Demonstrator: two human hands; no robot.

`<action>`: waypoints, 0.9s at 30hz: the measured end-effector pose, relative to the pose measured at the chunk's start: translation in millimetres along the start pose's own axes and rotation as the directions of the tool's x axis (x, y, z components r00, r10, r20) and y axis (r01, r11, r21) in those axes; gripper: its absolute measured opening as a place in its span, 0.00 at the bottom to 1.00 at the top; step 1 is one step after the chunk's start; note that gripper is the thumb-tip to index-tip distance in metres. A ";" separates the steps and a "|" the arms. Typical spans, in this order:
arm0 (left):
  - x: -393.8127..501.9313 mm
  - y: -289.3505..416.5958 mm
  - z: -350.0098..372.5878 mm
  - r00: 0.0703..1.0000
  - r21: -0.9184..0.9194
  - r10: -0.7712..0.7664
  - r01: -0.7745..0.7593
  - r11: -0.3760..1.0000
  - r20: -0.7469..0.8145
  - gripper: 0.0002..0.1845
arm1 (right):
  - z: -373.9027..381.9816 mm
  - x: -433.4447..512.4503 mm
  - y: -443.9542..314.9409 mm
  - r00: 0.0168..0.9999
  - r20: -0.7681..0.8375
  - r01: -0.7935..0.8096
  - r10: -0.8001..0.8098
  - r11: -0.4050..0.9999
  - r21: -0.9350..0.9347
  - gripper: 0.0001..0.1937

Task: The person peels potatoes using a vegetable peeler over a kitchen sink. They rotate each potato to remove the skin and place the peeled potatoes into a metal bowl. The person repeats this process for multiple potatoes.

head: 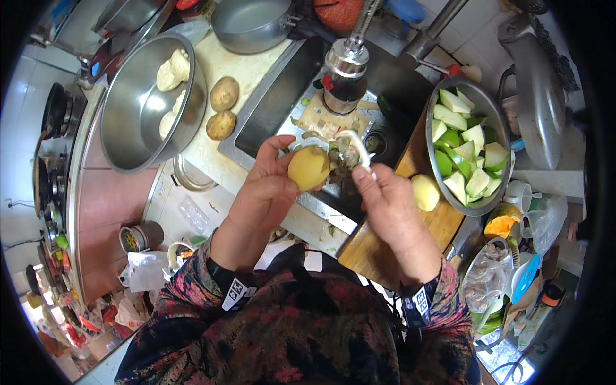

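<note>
My left hand (269,185) holds a mostly peeled potato (308,168) over the near side of the sink. Just right of it, my right hand (390,202) grips a white peeler (356,144), its head apart from the potato. Potato peelings (342,166) lie below in the metal sink (267,103). A second peeled potato (425,192) rests on the wooden cutting board (380,255), beyond my right hand. Two unpeeled potatoes (224,94) sit on the counter left of the sink.
A steel bowl of green-skinned cut pieces (469,149) stands at the right end of the board. On the left counter is a large steel bowl (125,110) with pale dough lumps (173,72). The faucet head (345,62) hangs over the sink. A grey pan (252,26) is behind.
</note>
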State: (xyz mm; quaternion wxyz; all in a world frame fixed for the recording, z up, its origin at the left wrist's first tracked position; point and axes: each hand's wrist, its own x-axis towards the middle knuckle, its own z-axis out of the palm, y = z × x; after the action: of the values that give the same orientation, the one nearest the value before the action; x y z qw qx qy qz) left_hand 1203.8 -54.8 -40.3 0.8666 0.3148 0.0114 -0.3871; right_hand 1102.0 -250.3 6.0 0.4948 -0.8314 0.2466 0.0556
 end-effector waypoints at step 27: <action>1.1 1.4 -3.9 0.989 0.186 -0.018 -0.010 0.982 0.148 0.49 | -9.9 -7.1 -6.5 0.961 0.238 0.151 -0.144 0.989 -0.012 0.18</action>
State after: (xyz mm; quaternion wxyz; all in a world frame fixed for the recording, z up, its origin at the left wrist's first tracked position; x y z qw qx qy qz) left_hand 1206.4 -52.6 -42.9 0.8310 0.3646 -0.0890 -0.4106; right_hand 1097.3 -253.6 18.5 0.5109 -0.8422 0.1226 0.1209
